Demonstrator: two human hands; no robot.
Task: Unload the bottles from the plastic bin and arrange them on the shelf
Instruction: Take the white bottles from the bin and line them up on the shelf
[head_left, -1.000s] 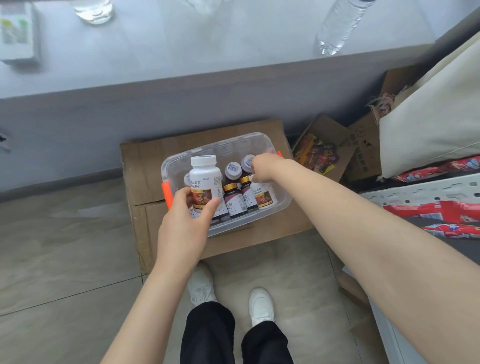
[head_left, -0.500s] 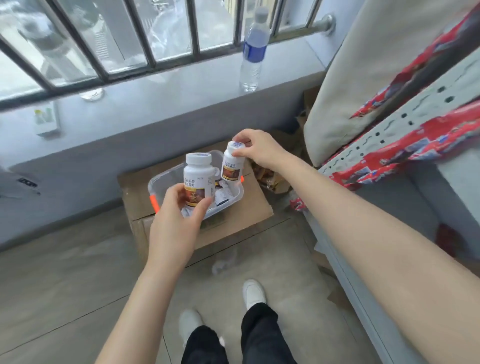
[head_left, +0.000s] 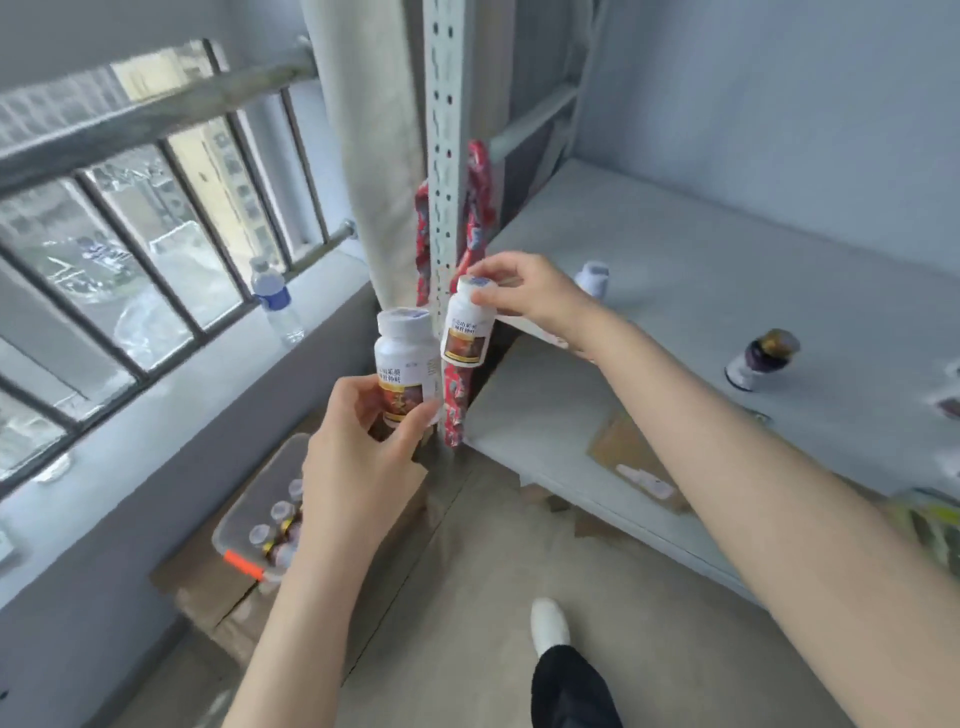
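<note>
Daylight comes through a barred window (head_left: 156, 218) above a broad grey sill (head_left: 208, 384), where a clear water bottle (head_left: 275, 306) stands. A cream curtain (head_left: 374, 130) hangs beside the perforated upright (head_left: 444, 130) of a grey metal shelf (head_left: 727, 291) set against pale walls (head_left: 779, 93). The floor (head_left: 493, 597) is beige tile.

A plain storage room: a grey metal shelf (head_left: 701, 291) stands beside a barred window (head_left: 156, 208), cardboard boxes (head_left: 208, 587) below the sill.

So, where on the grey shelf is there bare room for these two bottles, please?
The grey shelf is bare between the small white bottle and the dark purple bottle, and behind both to the wall. Its right edge looks crowded.
</note>
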